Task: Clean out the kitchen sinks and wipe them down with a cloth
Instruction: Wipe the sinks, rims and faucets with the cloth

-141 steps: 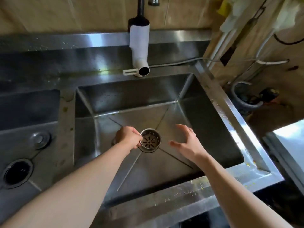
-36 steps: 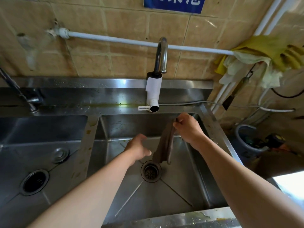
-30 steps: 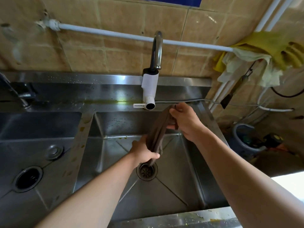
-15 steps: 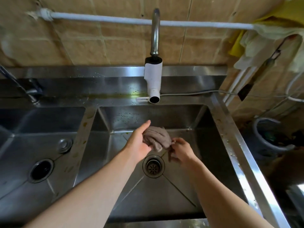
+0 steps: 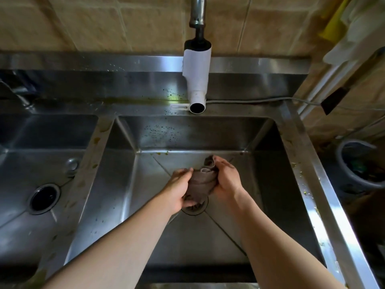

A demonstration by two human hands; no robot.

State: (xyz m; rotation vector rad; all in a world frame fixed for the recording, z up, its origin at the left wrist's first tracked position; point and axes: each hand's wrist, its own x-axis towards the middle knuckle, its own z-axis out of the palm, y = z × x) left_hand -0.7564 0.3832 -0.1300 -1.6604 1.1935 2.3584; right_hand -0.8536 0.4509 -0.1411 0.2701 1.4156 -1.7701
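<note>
A bunched grey-brown cloth (image 5: 201,181) is held between both hands above the drain strainer (image 5: 194,207) of the right steel sink (image 5: 268,184). My left hand (image 5: 179,190) grips the cloth's lower left side. My right hand (image 5: 226,179) grips its upper right side, and a fold sticks out above the fingers. The strainer is mostly hidden under the cloth and hands. Dark specks dot the sink's back wall, and yellowish bits lie along its rim.
A tap with a white spout cover (image 5: 196,80) hangs over the sink's back edge. The left sink (image 5: 48,163) has an open drain hole (image 5: 43,198) and a round plug (image 5: 71,164). A bucket (image 5: 360,163) stands on the floor at the right. Cloths and gloves (image 5: 354,24) hang top right.
The cloth went from hanging long in my right hand to bunched between both hands, low over the drain. My head has moved closer and tilted down.
</note>
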